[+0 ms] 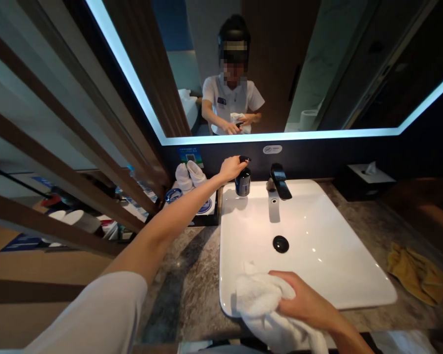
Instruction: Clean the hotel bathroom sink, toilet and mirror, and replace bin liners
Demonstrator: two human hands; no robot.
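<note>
My left hand (232,168) reaches across to the back left corner of the sink. Its fingers are closed at the pump top of a dark soap dispenser bottle (243,184), which is upright at the sink's rim. My right hand (299,297) grips a bunched white towel (260,295) over the front left of the white sink (330,255). Part of the towel hangs down past the sink's front edge. A black faucet (280,181) is right of the bottle, and a black drain plug (281,244) sits in the basin.
Left of the sink, a dark tray (214,215) carries rolled white towels (190,176). A tissue box (369,179) and a crumpled yellow cloth (421,273) lie on the stone counter (192,295) at right. A lit mirror (273,73) spans the back; wooden slats (59,172) stand at left.
</note>
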